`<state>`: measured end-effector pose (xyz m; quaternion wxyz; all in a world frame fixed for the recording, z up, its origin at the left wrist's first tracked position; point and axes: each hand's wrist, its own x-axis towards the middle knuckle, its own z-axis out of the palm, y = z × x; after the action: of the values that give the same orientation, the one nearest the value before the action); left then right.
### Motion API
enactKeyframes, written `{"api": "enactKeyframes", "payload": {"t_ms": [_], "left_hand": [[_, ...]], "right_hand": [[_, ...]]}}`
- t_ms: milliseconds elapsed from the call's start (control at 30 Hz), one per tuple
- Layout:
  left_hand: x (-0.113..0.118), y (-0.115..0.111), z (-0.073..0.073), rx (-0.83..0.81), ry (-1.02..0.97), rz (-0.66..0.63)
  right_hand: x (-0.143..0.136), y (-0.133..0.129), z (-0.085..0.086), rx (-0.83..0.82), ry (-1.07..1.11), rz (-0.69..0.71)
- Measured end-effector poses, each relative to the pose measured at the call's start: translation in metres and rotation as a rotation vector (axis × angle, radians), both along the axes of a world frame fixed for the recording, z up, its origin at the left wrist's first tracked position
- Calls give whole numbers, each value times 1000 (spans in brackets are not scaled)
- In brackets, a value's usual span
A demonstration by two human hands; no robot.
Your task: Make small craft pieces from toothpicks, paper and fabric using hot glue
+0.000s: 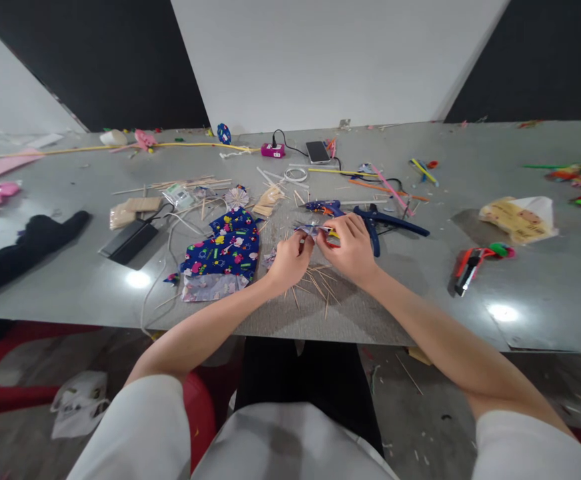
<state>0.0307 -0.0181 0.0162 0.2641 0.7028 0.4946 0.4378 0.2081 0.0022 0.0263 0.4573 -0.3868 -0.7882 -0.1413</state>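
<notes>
Both my hands meet over the middle of the table. My left hand (pixel 292 258) is closed, pinching a small piece of pale patterned fabric (pixel 309 231). From the other side, my right hand (pixel 350 248) grips the same fabric between thumb and fingers; what else it may hold is hidden. Just beneath lie several thin wooden sticks (pixel 320 283). A blue glue gun (pixel 324 207) rests behind my hands, and a pair of dark blue-handled scissors or pliers (pixel 395 221) lies by my right hand. Left of my hands spreads dark blue printed fabric (pixel 228 243).
A red utility knife (pixel 467 272) and a paper packet (pixel 520 219) lie to the right. On the left are a black box-shaped device (pixel 130 241) with a cable and a black cloth (pixel 30 247). A phone (pixel 318 152) and a magenta power block (pixel 273 151) sit at the back.
</notes>
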Motion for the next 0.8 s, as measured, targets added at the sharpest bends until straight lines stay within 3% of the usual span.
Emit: {"api": "enactKeyframes", "payload": {"t_ms": [800], "left_hand": [[2,-1,1,-25,-57,20]], "right_hand": [[-2,1,-2,50,3,-8]]}}
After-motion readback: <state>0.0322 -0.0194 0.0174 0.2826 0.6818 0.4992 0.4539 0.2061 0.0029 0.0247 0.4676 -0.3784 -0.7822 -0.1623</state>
